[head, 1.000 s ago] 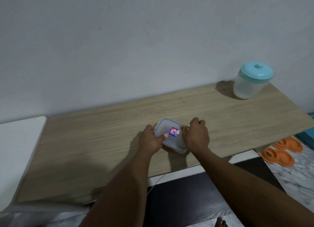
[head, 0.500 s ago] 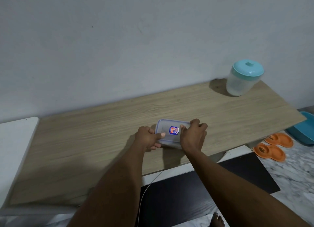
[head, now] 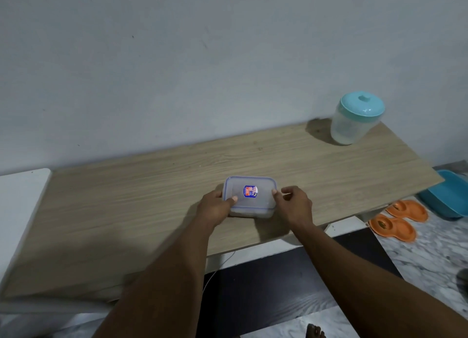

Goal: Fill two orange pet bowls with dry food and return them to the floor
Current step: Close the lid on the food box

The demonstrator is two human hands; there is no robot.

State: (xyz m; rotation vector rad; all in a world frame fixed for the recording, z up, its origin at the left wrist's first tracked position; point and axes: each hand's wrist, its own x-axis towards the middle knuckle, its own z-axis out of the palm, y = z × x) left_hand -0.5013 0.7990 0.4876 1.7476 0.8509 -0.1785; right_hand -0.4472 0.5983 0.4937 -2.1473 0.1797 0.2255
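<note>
**A:** Nearest in, what are the hands doing

**B:** Both are on the clear box, which sits flat on the wooden table. The left hand has its fingers curled round the box's left end, thumb lying on the lid. The right hand pinches the lid's right edge between thumb and bent fingers

**A:** So the lid comes off next?

**B:** That's my reading, since it is on and looks seated all round, the sticker midway between the two thumbs. I'd make the left fingers the anchor, pressing the base down. Then the right fingertips can lift their edge a little at a time. I can't tell whether there are clip flaps. If there are, free each side first, or the box may jump and scatter what's inside. The walls are too cloudy to show the contents

**A:** And the bowls?

**B:** On the marbled floor, well beyond the right fingers and past the table's end. The near orange bowl and the far orange bowl lie just beside each other, with a blue tray behind. They look to be waiting for now. Farthest from the right fingertips, a teal-lidded jar stands at the table's back corner by the wall
</note>
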